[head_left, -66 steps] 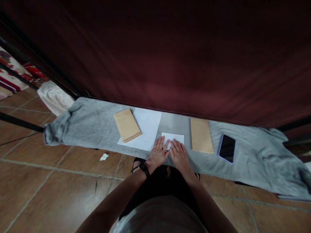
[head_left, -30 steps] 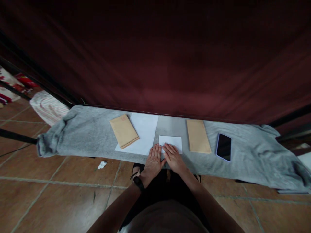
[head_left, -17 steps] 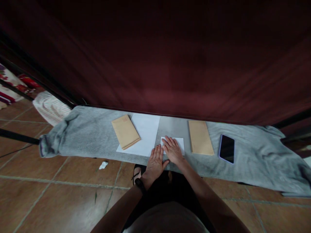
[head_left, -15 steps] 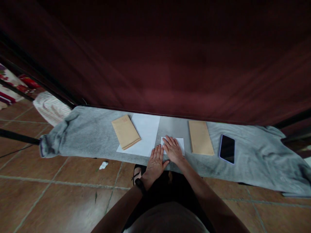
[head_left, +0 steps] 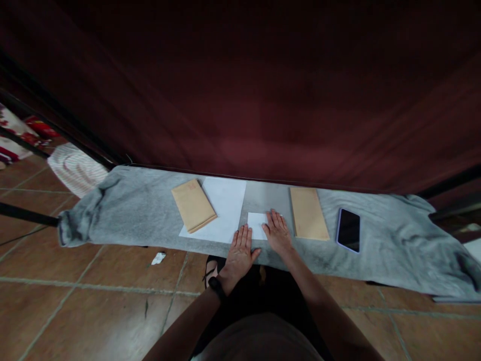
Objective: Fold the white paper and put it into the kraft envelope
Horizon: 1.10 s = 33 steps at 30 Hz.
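A small white piece of paper (head_left: 257, 225), perhaps folded, lies on the grey cloth (head_left: 139, 210). My right hand (head_left: 278, 233) rests flat over its right part, fingers stretched out and pointing away from me. My left hand (head_left: 241, 250) lies flat at the paper's left edge, fingers straight and thumb out toward the right. Left of my hands is a larger white sheet (head_left: 227, 205), partly covered by a stack of brown envelopes (head_left: 193, 205). Another brown envelope or stack of them (head_left: 309, 213) lies to the right of my right hand.
A phone (head_left: 348, 229) with a dark screen lies on the cloth at the right. Behind the narrow cloth-covered surface hangs a dark red curtain (head_left: 240, 115). A striped cloth (head_left: 77, 168) is at the far left, and a white scrap (head_left: 158, 258) lies on the tiled floor.
My right hand has slid to the right across the small white paper, baring its left part. My left hand has stayed in place. The view has shifted slightly.
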Each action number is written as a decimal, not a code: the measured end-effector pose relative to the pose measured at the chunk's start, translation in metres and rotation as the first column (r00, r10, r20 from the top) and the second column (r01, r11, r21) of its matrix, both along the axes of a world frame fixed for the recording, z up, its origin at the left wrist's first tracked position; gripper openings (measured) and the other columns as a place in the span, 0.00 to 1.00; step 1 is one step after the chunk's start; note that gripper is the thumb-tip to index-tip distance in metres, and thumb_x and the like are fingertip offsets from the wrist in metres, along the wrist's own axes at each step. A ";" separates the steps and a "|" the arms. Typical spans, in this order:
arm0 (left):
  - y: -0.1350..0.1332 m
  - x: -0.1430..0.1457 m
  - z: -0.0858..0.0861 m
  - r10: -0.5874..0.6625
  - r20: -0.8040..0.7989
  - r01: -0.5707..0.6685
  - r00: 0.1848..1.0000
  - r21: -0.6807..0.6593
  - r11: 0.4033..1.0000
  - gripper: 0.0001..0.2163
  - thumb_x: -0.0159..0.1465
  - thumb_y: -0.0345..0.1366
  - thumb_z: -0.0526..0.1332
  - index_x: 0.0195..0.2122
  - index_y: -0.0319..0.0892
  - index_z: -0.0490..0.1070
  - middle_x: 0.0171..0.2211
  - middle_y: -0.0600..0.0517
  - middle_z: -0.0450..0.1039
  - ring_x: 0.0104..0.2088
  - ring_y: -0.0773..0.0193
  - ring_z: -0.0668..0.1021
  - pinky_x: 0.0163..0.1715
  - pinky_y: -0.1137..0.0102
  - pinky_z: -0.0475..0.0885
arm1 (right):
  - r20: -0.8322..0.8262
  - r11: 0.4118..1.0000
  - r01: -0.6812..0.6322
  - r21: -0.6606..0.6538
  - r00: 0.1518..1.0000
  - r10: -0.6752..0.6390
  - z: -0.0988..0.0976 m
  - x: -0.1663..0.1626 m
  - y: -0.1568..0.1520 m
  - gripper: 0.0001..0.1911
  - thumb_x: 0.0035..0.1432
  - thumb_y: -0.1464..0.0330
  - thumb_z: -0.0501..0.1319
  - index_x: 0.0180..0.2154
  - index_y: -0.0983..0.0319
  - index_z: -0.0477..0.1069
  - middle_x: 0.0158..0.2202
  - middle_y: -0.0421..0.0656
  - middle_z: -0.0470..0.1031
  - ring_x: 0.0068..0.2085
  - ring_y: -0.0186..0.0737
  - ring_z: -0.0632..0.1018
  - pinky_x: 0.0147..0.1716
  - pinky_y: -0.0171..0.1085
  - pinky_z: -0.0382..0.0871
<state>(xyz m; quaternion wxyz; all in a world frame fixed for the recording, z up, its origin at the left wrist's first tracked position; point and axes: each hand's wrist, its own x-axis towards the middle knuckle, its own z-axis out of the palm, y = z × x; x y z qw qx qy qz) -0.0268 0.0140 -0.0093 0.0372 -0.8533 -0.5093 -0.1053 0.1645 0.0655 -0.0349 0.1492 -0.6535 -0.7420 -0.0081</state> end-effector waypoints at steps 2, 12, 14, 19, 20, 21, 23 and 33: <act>0.000 0.000 0.000 0.004 -0.005 -0.004 1.000 -0.002 1.000 0.35 0.73 0.49 0.50 0.72 0.27 0.45 0.70 0.31 0.53 0.71 0.47 0.56 0.68 0.50 0.58 | 0.013 1.000 0.020 0.009 1.000 -0.020 -0.001 0.003 -0.003 0.32 0.73 0.58 0.46 0.70 0.68 0.53 0.72 0.56 0.53 0.70 0.53 0.59 0.68 0.52 0.51; 0.000 -0.001 -0.003 0.005 -0.015 -0.005 1.000 0.000 1.000 0.33 0.73 0.49 0.51 0.70 0.27 0.51 0.70 0.31 0.54 0.71 0.46 0.58 0.67 0.51 0.59 | 0.032 0.997 0.003 0.073 0.999 -0.005 0.008 0.010 -0.034 0.28 0.73 0.61 0.47 0.69 0.67 0.57 0.71 0.54 0.56 0.70 0.53 0.61 0.67 0.54 0.53; 0.001 -0.001 -0.003 0.004 -0.015 -0.004 1.000 0.000 1.000 0.33 0.73 0.49 0.51 0.70 0.27 0.51 0.70 0.31 0.54 0.71 0.46 0.57 0.67 0.51 0.59 | 0.034 0.995 -0.066 0.075 0.997 0.064 0.010 0.012 -0.046 0.27 0.73 0.62 0.48 0.68 0.63 0.59 0.71 0.51 0.56 0.70 0.52 0.61 0.66 0.54 0.54; 0.000 0.003 0.001 0.005 -0.005 -0.005 1.000 0.017 1.000 0.33 0.73 0.48 0.51 0.70 0.28 0.50 0.71 0.33 0.52 0.72 0.47 0.55 0.68 0.50 0.57 | 0.038 0.995 -0.059 0.080 0.998 0.056 0.012 0.013 -0.062 0.27 0.73 0.62 0.50 0.68 0.64 0.59 0.71 0.53 0.56 0.70 0.51 0.61 0.66 0.53 0.56; -0.001 0.004 0.003 -0.014 -0.004 0.014 1.000 0.021 1.000 0.32 0.73 0.47 0.50 0.71 0.29 0.49 0.71 0.34 0.52 0.72 0.48 0.54 0.68 0.50 0.57 | 0.040 0.995 -0.058 0.078 0.998 0.055 0.012 0.013 -0.063 0.27 0.73 0.62 0.50 0.68 0.64 0.59 0.71 0.53 0.57 0.70 0.51 0.61 0.66 0.53 0.55; -0.002 0.006 0.004 -0.044 -0.002 0.044 0.999 0.023 0.999 0.31 0.74 0.45 0.50 0.71 0.31 0.48 0.71 0.36 0.51 0.72 0.50 0.54 0.69 0.51 0.57 | 0.042 0.995 -0.060 0.076 0.997 0.057 0.013 0.013 -0.064 0.27 0.73 0.62 0.50 0.68 0.64 0.59 0.71 0.53 0.57 0.70 0.51 0.61 0.66 0.53 0.55; -0.005 0.009 0.006 -0.107 0.004 0.107 0.994 0.020 0.994 0.30 0.74 0.44 0.50 0.72 0.33 0.48 0.72 0.39 0.51 0.72 0.53 0.54 0.69 0.53 0.58 | 0.048 0.994 -0.080 0.070 0.996 0.076 0.014 0.013 -0.067 0.27 0.73 0.61 0.50 0.69 0.62 0.58 0.71 0.51 0.57 0.70 0.50 0.61 0.67 0.54 0.53; 0.001 0.020 0.004 -0.125 0.042 0.125 0.991 -0.010 0.992 0.28 0.74 0.42 0.48 0.71 0.32 0.50 0.70 0.37 0.55 0.71 0.53 0.58 0.68 0.53 0.59 | 0.074 0.994 -0.109 -0.002 0.991 0.108 0.015 0.023 -0.089 0.28 0.73 0.58 0.49 0.70 0.55 0.55 0.73 0.48 0.52 0.70 0.49 0.60 0.68 0.54 0.48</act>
